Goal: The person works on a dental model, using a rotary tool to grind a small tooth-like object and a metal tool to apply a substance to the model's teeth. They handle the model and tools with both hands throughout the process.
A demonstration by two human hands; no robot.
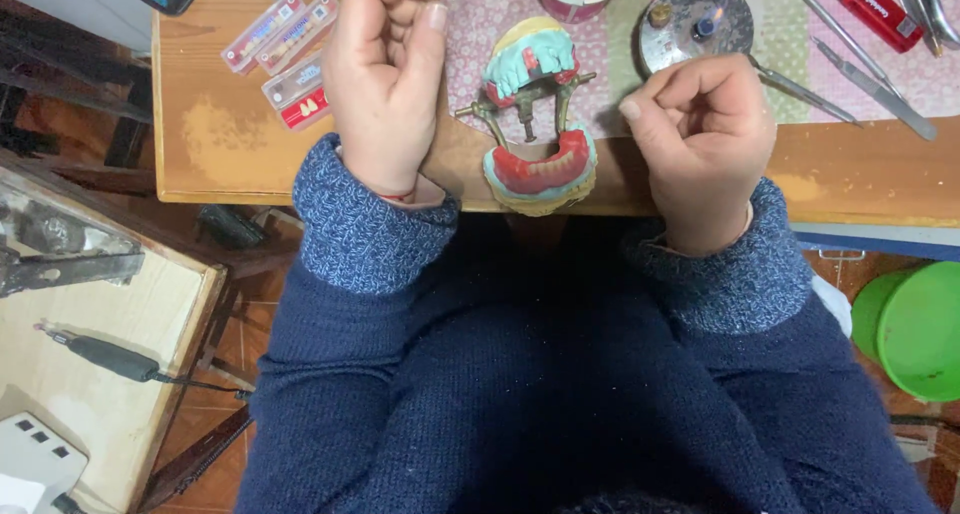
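A dental articulator (pixel 537 114) lies open on the wooden table's (pixel 210 134) front edge, between my hands. Its upper cast (pixel 530 56) is teal, and its lower cast (pixel 540 172) carries a red wax rim on yellow stone. My left hand (pixel 385 79) rests on the table just left of it, fingers curled into a loose fist with nothing visible inside. On the right, my right hand (pixel 700 139) is curled the same way beside the lower cast. Both wrists wear blue knitted sleeves.
Clear flat boxes of artificial teeth (pixel 290 59) lie left of my left hand. A small burner with a flame on a round metal dish (pixel 697 22), metal hand instruments (pixel 860 74) and a red lighter (pixel 877 12) lie at the back right. A green bucket (pixel 915 324) stands on the floor right.
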